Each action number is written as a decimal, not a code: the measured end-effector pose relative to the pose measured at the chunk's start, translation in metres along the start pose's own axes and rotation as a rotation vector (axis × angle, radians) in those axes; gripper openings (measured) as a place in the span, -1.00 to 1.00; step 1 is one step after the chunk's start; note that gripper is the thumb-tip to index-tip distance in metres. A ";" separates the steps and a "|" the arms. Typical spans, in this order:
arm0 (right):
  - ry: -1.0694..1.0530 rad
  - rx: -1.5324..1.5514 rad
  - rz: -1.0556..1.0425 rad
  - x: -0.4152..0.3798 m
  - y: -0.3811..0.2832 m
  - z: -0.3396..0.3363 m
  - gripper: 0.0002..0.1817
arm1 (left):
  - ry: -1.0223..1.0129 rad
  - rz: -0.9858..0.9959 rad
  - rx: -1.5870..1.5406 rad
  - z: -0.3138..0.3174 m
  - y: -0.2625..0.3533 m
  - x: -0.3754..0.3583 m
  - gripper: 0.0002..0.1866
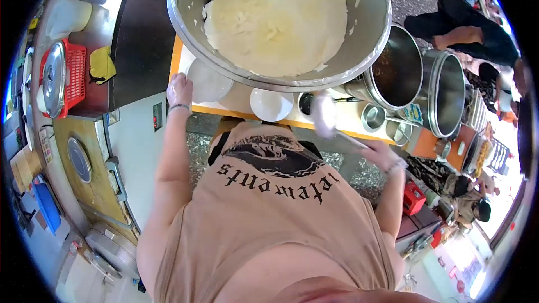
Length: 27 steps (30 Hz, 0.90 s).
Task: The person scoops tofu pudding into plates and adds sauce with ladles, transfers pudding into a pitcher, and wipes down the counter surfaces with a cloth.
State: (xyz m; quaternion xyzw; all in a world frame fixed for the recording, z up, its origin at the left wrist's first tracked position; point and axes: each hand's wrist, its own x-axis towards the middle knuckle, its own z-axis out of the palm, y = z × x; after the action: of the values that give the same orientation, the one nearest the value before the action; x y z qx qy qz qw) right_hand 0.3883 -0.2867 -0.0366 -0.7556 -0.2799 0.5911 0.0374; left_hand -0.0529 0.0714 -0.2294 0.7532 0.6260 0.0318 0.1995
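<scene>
Right, right hand (387, 157) is clenched on the thin handle of a white flat-headed scoop (324, 113), which sits blurred just above the yellow-edged counter (247, 115), beside a small white round bowl (271, 104). Its long axis runs from the hand up-left, head pointing at the large steel mixing bowl of white shreds (275, 17). Left hand (179, 90) touches a wide white dish (209, 83); can't tell its grip. Best to hold the head level and steady the dish.

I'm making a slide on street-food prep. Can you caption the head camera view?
Left hand on a white bowl, right hand holding a ladle, below a large steel basin.
</scene>
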 end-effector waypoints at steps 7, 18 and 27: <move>0.393 0.255 -0.383 -0.113 -0.087 -0.046 -0.66 | -0.078 -0.180 -0.488 -0.080 -0.034 0.011 -0.77; 0.074 -0.237 -0.072 0.119 -0.267 -0.101 -0.75 | -0.075 -0.148 -1.928 -0.150 -0.020 -0.036 -0.32; 0.020 0.207 0.046 0.205 -0.302 -0.109 -0.84 | -0.229 -0.063 -2.028 -0.178 0.023 -0.073 -0.36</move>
State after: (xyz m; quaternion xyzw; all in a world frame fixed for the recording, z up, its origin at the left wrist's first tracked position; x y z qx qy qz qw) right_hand 0.4030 0.0928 -0.0663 -0.7598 -0.1995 0.6099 0.1045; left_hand -0.1004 0.0445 -0.0432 0.2113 0.3009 0.4694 0.8028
